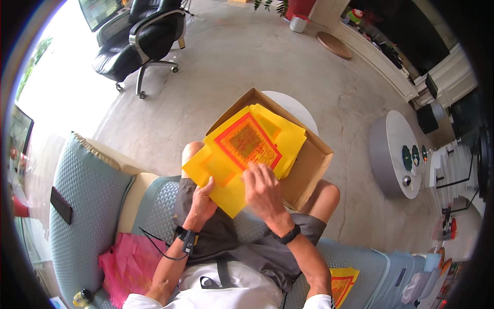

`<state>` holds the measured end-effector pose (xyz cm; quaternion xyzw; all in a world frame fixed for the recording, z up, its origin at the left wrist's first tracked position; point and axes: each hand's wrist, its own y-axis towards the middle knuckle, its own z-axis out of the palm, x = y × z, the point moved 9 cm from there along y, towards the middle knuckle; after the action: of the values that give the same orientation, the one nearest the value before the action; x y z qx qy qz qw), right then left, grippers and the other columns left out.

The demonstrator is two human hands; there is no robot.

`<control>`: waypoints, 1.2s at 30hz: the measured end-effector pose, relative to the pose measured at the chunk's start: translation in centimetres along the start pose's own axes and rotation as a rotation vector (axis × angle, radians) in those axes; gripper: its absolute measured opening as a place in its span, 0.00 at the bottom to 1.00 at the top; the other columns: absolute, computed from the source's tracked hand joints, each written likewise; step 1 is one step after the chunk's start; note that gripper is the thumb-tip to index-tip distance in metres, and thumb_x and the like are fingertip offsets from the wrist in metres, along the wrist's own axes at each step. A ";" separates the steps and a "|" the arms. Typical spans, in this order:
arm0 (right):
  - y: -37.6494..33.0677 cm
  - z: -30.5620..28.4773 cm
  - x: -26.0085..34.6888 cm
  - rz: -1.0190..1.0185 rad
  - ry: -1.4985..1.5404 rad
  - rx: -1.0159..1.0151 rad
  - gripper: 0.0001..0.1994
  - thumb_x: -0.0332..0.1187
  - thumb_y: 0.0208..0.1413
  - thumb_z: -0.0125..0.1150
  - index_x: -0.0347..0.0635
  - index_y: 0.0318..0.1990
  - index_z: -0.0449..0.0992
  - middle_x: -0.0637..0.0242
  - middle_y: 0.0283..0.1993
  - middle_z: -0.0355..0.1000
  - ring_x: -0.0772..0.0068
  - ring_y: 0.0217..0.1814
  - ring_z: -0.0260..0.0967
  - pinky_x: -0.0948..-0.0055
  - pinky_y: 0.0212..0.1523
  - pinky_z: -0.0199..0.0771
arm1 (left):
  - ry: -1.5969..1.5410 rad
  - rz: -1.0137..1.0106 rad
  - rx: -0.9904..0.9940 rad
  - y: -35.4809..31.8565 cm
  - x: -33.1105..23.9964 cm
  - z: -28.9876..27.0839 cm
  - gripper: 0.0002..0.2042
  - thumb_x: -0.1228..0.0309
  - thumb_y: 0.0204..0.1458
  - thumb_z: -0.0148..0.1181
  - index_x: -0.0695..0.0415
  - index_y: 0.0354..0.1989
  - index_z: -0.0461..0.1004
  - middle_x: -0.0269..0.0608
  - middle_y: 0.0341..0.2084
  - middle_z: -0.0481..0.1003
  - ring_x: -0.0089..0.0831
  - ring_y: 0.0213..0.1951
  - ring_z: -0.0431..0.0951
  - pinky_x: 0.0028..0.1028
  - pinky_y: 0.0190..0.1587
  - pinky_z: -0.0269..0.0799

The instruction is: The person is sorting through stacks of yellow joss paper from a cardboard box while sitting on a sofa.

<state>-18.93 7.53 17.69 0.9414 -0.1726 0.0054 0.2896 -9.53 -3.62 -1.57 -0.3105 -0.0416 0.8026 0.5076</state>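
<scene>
An open cardboard box (315, 160) rests over my knees, holding a stack of yellow paper sheets (292, 138) with red printing. On top lies a sheet with a red-framed print (230, 135). A yellow sheet with an orange patch (234, 201) sticks out over the box's near left side. My left hand (202, 204) grips this sheet at its lower left edge, thumb on top, other fingers mostly hidden beneath. Over the sheets, my right hand (263, 193) has its fingers curled and pressed together close to the red frame; what lies between its fingertips is hidden.
Behind the box stands a round white table (296, 105). A pink plastic bag (131, 265) lies on the sofa (85, 206) by my left arm, with a dark phone (61, 205) farther left. Another yellow printed sheet (343, 283) is beside my right forearm. A black office chair (139, 41) stands at far left.
</scene>
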 end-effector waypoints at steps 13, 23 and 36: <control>-3.2 5.8 6.3 0.002 0.079 0.238 0.03 0.24 0.52 0.60 0.37 0.34 0.73 0.54 0.43 0.74 0.51 0.45 0.73 0.58 0.41 0.79 | -0.080 0.022 0.196 -0.5 0.6 -0.3 0.36 0.43 0.62 0.58 0.55 0.71 0.63 0.43 0.66 0.72 0.41 0.66 0.71 0.43 0.69 0.68; -2.0 6.4 6.1 0.081 0.077 0.277 0.02 0.25 0.55 0.59 0.39 0.33 0.72 0.56 0.38 0.72 0.51 0.44 0.74 0.57 0.39 0.79 | -0.102 -0.024 0.150 -0.6 0.7 -0.3 0.22 0.58 0.69 0.58 0.56 0.66 0.68 0.40 0.61 0.75 0.36 0.61 0.75 0.40 0.65 0.70; -3.0 7.4 7.1 0.106 0.141 0.289 0.03 0.26 0.58 0.60 0.38 0.33 0.73 0.55 0.36 0.73 0.50 0.40 0.76 0.56 0.34 0.79 | -0.094 -0.026 0.139 -0.7 0.8 0.3 0.25 0.54 0.69 0.58 0.55 0.66 0.67 0.42 0.61 0.75 0.37 0.60 0.76 0.40 0.64 0.72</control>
<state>-11.96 3.55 10.70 0.9601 -0.1987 0.1114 0.1620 -9.37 -2.58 -1.43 -0.2361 -0.0138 0.8105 0.5359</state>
